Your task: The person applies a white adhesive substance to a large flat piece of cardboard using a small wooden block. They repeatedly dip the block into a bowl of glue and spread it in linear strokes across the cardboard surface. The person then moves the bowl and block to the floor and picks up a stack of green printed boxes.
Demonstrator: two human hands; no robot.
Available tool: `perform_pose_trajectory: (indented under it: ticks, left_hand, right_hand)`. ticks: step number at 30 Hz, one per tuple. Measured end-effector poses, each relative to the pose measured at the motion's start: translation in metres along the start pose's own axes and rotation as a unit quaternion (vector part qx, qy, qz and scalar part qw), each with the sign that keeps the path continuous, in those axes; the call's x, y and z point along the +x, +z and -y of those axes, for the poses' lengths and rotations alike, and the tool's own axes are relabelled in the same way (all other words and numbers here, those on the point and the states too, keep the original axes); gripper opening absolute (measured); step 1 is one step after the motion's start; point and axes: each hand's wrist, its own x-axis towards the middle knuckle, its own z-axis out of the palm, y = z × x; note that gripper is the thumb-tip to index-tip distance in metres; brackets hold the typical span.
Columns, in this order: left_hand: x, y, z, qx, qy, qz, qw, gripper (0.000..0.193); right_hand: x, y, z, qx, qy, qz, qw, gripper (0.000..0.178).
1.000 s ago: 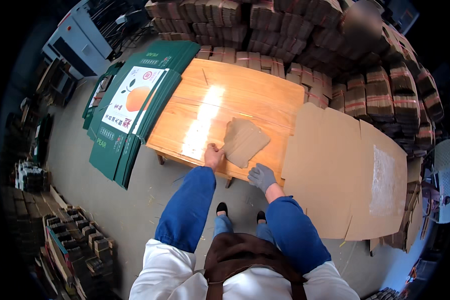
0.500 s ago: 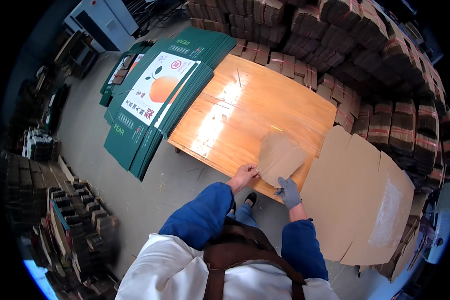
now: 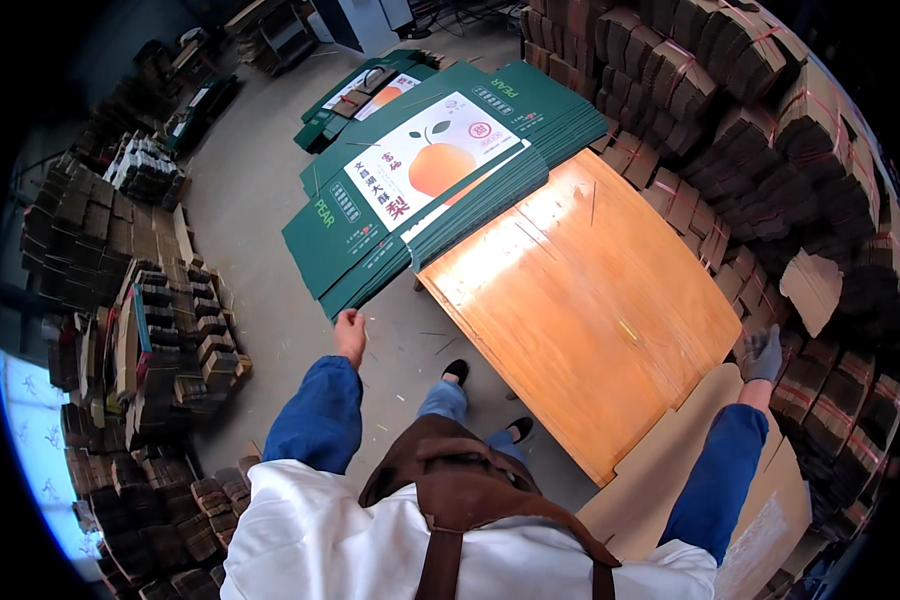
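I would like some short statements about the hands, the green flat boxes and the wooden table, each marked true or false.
1. The left hand is at the corner of the stack of green flattened boxes. True.
2. The right hand is bare. False: it wears a grey glove.
3. The top green box shows an orange fruit picture. True.
4. A cardboard piece lies on the wooden table. False: its top is bare.
5. The right hand reaches beyond the table's far right edge. True.
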Motion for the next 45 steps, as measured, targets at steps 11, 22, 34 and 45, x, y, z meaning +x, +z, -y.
perform_pose_trajectory:
  ticks: [11, 22, 34, 45]
  left_hand:
    - [0.368, -0.046, -0.076, 0.233, 0.127, -0.082, 0.961, 0.051]
    - [0.519, 0.052, -0.161, 0.333, 0.139, 0.073, 0.93, 0.062]
    - [0.489, 0.057, -0.163, 0.206, 0.267, 0.139, 0.931, 0.06]
    - [0.514, 0.042, -0.138, 0.227, 0.242, 0.18, 0.926, 0.066]
  right_hand:
    - [-0.297, 0.222, -0.285, -0.15, 0.296, 0.153, 0.931, 0.028]
    - [-0.315, 0.475, -0.348, -0.314, 0.226, 0.134, 0.912, 0.054]
    - [-0.313, 0.518, -0.357, -0.373, 0.225, 0.124, 0.891, 0.073]
    - [-0.303, 0.538, -0.374, -0.496, 0.15, 0.15, 0.842, 0.06]
